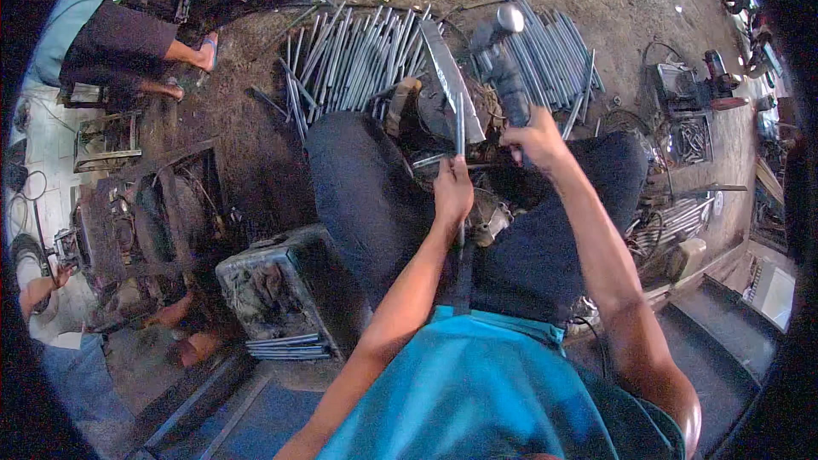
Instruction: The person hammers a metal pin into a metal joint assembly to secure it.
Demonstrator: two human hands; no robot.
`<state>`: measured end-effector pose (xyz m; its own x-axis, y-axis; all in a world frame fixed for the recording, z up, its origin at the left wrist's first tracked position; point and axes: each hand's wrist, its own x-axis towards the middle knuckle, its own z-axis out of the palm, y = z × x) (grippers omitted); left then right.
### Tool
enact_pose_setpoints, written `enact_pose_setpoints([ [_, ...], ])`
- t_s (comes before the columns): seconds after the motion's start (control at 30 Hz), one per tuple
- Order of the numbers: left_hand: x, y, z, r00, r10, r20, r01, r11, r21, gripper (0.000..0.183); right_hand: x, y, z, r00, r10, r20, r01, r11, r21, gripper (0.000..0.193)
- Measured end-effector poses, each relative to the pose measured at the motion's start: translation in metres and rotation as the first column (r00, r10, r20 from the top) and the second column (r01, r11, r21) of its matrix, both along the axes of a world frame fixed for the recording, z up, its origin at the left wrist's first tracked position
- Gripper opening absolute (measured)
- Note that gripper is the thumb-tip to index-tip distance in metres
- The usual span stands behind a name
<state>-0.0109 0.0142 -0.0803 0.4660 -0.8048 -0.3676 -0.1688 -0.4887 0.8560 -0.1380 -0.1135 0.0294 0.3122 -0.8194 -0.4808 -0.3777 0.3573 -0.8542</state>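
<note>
My left hand (pixel 453 194) is closed around a thin grey metal rod (pixel 461 119), which points away from me between my knees. The rod's far end overlaps a long, shiny flat metal strip (pixel 445 68) that looks like a blade. To the right, my right hand (pixel 538 143) grips a hammer (pixel 511 89) by its thick dark handle. Its head, with a bright round face, is raised beyond the hand and slightly blurred. Below the rod and strip are dark metal parts, partly hidden by my hands and legs.
Many similar rods lie on the dirt floor in a left pile (pixel 354 60) and a right pile (pixel 550 60). A dark block-like box (pixel 285 281) stands at my left, with short rods (pixel 290 347) beside it. A machine (pixel 720 81) sits far right. Two other people are at the left.
</note>
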Motion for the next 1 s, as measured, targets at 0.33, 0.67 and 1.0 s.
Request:
enact_pose_setpoints([
  [0.33, 0.006, 0.001, -0.001, 1.000, 0.025, 0.007, -0.026, 0.996, 0.091, 0.048, 0.047, -0.031, 0.104, 0.870, 0.083, 0.486, 0.156, 0.888, -0.432, 0.023],
  [0.67, 0.007, 0.000, 0.023, 0.996, 0.055, 0.073, -0.059, 0.997, 0.054, 0.052, 0.008, 0.048, -0.082, 0.999, -0.017, -0.030, 0.020, 0.994, 0.112, 0.019],
  [1.0, -0.004, 0.007, 0.015, 0.956, -0.111, 0.272, 0.071, 0.986, 0.152, 0.053, -0.002, 0.004, 0.030, 0.975, -0.080, 0.206, 0.100, 0.991, -0.090, 0.019],
])
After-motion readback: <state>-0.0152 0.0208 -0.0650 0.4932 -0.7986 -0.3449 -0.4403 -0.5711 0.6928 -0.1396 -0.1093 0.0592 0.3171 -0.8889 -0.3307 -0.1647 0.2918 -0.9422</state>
